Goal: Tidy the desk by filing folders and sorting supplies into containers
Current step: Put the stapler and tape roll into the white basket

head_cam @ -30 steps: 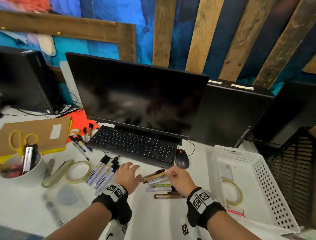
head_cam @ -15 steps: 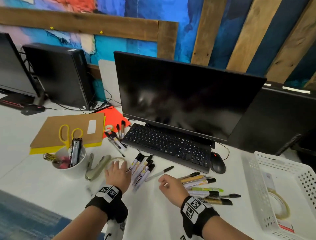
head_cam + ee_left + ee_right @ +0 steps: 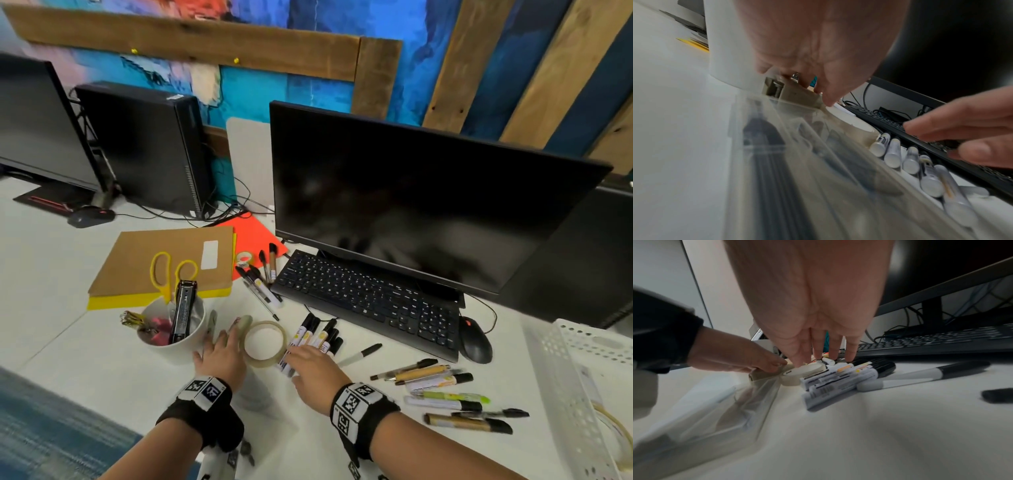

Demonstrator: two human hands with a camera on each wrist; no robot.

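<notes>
A beige tape roll [image 3: 263, 362] [image 3: 803, 370] lies flat on the white desk, between a beige stapler [image 3: 245, 323] [image 3: 793, 94] and a row of white markers [image 3: 315, 334] [image 3: 838, 379]. My left hand [image 3: 222, 346] [image 3: 818, 48] reaches down beside the white cup [image 3: 178, 351], its fingertips touching the stapler. Over the markers and the roll's right edge hovers my right hand [image 3: 308, 366] [image 3: 818, 345], fingers straight and holding nothing. A clear plastic case [image 3: 797, 162] lies under my left wrist.
The cup holds yellow scissors [image 3: 171, 270] and a black stapler [image 3: 183, 311]. Brown and yellow folders [image 3: 164, 246] and an orange one [image 3: 253, 236] lie behind it. Keyboard [image 3: 370, 301], mouse [image 3: 474, 339], loose pens [image 3: 445, 394] and a white basket [image 3: 575, 377] are to the right.
Both hands have moved left, away from the loose pens. The left hand came down onto the beige stapler and the right now sits over the markers by the tape roll.
</notes>
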